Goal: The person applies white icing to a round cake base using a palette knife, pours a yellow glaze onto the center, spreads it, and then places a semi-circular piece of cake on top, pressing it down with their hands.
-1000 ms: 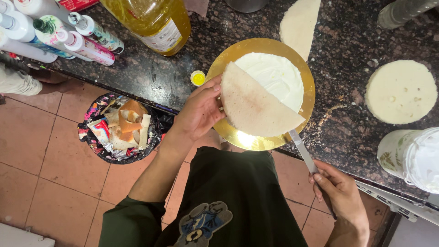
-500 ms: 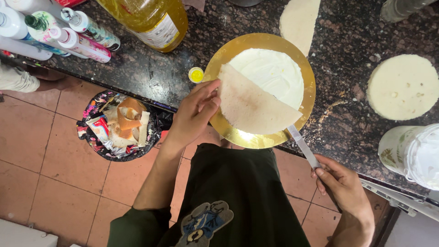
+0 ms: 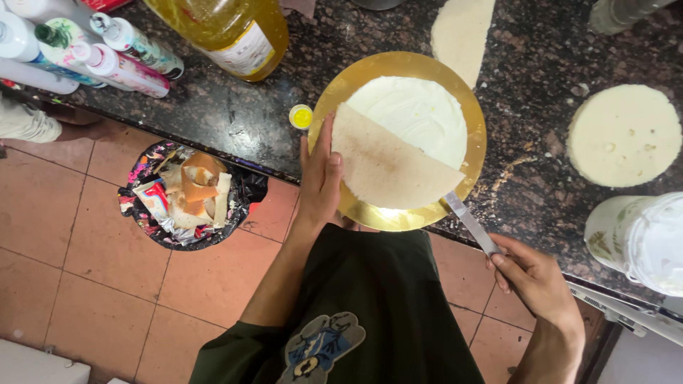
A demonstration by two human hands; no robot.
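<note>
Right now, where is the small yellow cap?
In the head view, the small yellow cap sits on the dark counter, just left of the gold board, above the left hand.

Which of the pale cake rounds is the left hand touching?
The tilted layer on the gold board, over cream; left hand steadies its edge. The round on the right counter lies flat, untouched.

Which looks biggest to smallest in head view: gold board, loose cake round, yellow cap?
1. gold board
2. cake round, plainly smaller than the board
3. yellow cap, by far the smallest

All sit on the same counter, so nearness hardly skews this.
</note>
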